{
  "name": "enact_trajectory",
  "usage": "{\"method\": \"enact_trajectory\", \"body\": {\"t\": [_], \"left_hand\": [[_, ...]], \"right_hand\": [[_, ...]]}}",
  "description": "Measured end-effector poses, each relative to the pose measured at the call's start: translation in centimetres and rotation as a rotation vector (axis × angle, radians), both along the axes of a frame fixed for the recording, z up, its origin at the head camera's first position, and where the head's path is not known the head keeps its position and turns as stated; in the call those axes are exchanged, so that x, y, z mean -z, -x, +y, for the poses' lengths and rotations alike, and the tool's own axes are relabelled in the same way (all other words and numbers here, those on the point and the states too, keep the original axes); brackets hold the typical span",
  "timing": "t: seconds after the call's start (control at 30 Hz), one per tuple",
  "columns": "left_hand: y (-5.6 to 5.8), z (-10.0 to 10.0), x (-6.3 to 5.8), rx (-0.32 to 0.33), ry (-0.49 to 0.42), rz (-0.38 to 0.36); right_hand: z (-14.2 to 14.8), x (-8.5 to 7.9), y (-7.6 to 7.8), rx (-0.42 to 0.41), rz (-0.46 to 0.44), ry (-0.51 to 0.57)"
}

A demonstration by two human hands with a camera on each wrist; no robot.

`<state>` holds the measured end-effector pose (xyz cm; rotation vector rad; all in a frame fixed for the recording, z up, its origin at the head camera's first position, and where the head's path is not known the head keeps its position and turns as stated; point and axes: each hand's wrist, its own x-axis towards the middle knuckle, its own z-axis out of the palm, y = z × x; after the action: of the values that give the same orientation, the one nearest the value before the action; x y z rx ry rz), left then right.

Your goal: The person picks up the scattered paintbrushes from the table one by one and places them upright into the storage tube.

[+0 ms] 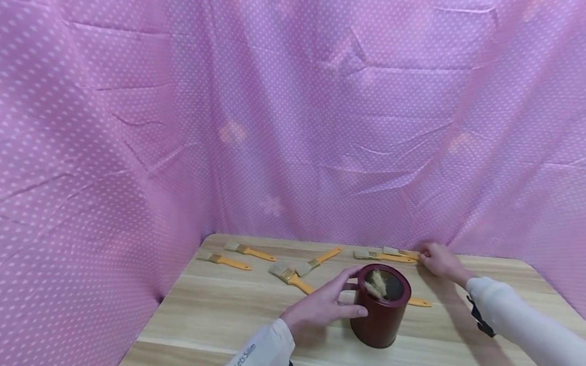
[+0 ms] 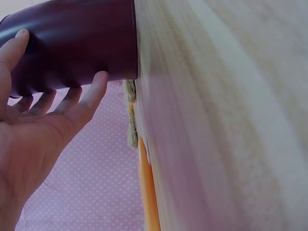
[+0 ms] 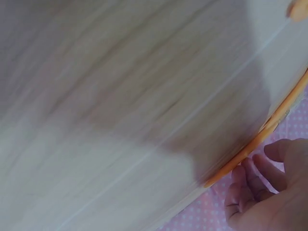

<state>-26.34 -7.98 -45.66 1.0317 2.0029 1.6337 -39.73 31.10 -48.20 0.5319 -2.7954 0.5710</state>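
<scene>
One can point(image 1: 377, 326) upright, brush point(image 1: 410, 254) flat, bristles point(image 1: 390, 250) leftward

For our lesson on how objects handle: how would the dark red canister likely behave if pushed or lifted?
The dark red canister would probably slide or tip rather than roll, as it stands upright. Its smooth, shiny side may feel somewhat slippery. It likely keeps its shape when gripped, since its wall shows no dent under the left hand.
</scene>
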Motion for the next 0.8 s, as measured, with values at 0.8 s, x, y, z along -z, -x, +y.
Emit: {"method": "enact_trajectory", "body": {"t": [0.8], "left_hand": [[-0.4,0.0,-0.4,-0.061,0.017,-0.023]], "right_hand": [[1.8,0.8,-0.2,-0.192,0.133,-0.058]]}}
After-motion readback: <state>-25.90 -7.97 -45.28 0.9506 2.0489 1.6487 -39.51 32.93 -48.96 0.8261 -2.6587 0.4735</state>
